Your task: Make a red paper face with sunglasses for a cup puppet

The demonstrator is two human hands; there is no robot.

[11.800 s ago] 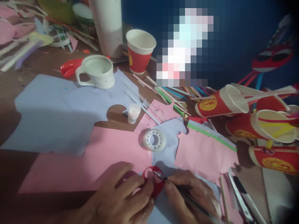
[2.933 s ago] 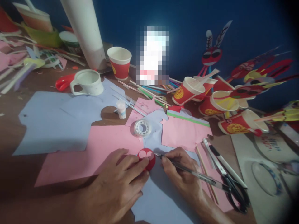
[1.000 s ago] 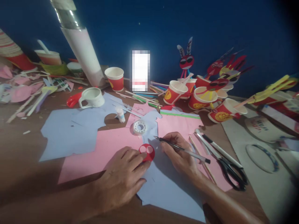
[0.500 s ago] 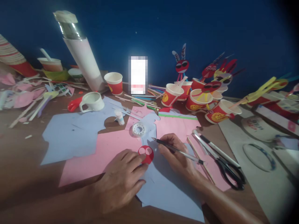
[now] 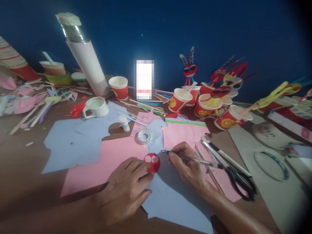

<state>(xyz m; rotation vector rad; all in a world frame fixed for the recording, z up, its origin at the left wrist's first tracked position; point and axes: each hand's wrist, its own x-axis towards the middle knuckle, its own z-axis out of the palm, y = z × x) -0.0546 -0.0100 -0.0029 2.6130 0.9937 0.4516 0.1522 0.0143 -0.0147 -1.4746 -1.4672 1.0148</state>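
Observation:
Lying flat with its fingers stretched out, my left hand (image 5: 129, 183) presses its fingertips on the edge of a red paper circle (image 5: 154, 167). Two pale pink ovals are on the upper part of that circle. Beneath it are blue paper (image 5: 175, 201) and pink paper (image 5: 119, 149). My right hand (image 5: 186, 162) pinches a pen (image 5: 195, 159), whose tip points left just above the blue paper, to the right of the circle. Whether the tip touches the paper I cannot tell. A white tape roll (image 5: 144, 136) lies just beyond the circle.
Black-handled scissors (image 5: 236, 182) and a white marker (image 5: 226, 156) lie right of my right hand. Red paper cups (image 5: 180, 99) with paper figures stand at the back right. A white mug (image 5: 96, 107), a glue bottle (image 5: 124, 123) and a tall flask (image 5: 85, 61) are to the left.
The pen has swung to a flatter angle, and its tip has shifted slightly right and down. My right hand has moved a little to the right. My left hand stays on the circle.

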